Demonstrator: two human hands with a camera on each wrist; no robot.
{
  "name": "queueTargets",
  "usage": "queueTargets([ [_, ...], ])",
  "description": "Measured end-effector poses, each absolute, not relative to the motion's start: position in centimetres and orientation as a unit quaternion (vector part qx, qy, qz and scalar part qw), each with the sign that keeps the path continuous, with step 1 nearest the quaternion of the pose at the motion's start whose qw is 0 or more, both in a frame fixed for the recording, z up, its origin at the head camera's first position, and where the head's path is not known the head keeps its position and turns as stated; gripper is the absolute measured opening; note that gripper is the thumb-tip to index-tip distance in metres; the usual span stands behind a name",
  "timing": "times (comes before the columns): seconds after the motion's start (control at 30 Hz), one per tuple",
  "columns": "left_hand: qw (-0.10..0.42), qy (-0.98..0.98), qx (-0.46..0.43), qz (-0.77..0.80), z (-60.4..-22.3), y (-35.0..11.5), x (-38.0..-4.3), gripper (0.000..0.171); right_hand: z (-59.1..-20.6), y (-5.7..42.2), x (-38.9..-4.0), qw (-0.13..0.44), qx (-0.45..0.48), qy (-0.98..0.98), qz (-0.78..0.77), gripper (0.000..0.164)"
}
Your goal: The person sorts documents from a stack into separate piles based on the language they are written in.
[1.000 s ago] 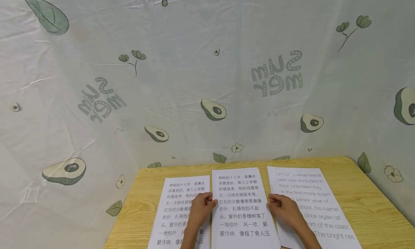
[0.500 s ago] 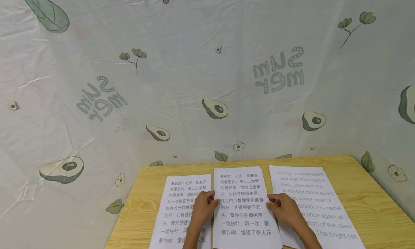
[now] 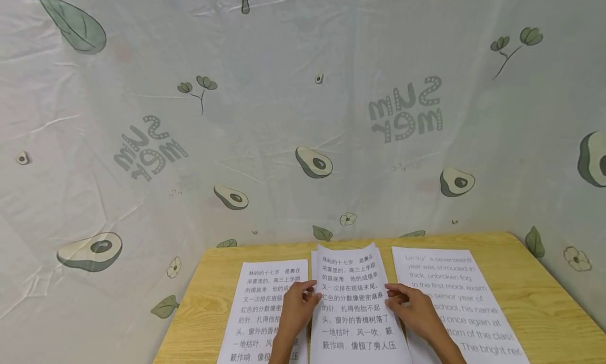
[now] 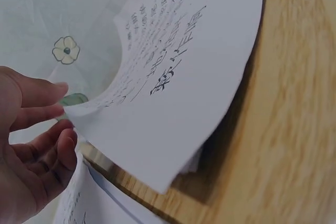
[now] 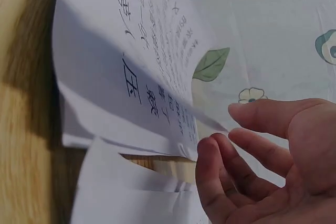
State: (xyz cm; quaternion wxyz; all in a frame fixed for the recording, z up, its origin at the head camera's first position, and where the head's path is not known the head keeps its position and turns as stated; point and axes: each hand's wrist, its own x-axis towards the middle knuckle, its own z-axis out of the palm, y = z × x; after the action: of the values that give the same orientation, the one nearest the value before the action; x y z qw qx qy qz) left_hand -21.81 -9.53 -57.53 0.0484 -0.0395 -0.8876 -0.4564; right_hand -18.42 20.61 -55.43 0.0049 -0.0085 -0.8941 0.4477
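A printed sheet of paper [image 3: 352, 316] with large Chinese text is lifted off the middle paper stack [image 3: 314, 256], its sides bowed upward. My left hand [image 3: 298, 306] pinches its left edge between thumb and fingers, as the left wrist view shows at the sheet's edge [image 4: 157, 129]. On the opposite side my right hand [image 3: 412, 306] pinches the right edge; in the right wrist view the thumb and index finger of the right hand [image 5: 262, 156] meet at the paper [image 5: 105, 66]. The stack's remaining pages lie beneath the sheet.
A second Chinese-text stack [image 3: 255, 311] lies to the left, partly under my left forearm. To the right is a stack printed in English [image 3: 478, 311], partly covered by my right arm. The wooden table [image 3: 535, 280] meets a patterned curtain [image 3: 265, 122] at the back.
The middle top sheet, flat on its stack before, is now raised and curved, with its upper corners tilted up. Both hands have moved slightly closer together with its edges.
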Motion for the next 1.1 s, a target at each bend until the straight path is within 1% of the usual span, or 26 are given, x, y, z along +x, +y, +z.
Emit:
queueTargets([
  [0.33,0.051,-0.860,-0.041,-0.506,-57.4,-9.1,-21.5,0.045,-55.4,20.4,-18.5,-0.002,-0.021,-0.882,0.472,0.049],
  [0.47,0.055,-0.859,-0.044,-0.507,-57.5,-9.1,-21.5,0.047,-55.6,20.6,-18.6,-0.004,-0.027,-0.873,0.487,0.049],
  [0.67,0.063,-0.861,-0.026,-0.503,-57.7,-9.4,-21.7,0.050,-55.6,20.9,-18.7,-0.002,-0.033,-0.865,0.501,0.050],
  [0.9,0.069,-0.847,-0.007,-0.527,-57.5,-10.0,-21.8,0.050,-55.6,21.1,-18.7,0.000,-0.042,-0.855,0.517,0.049],
  [1.1,0.062,-0.843,0.000,-0.534,-57.3,-10.2,-21.9,0.048,-55.5,21.4,-18.6,-0.016,-0.051,-0.837,0.545,0.050],
])
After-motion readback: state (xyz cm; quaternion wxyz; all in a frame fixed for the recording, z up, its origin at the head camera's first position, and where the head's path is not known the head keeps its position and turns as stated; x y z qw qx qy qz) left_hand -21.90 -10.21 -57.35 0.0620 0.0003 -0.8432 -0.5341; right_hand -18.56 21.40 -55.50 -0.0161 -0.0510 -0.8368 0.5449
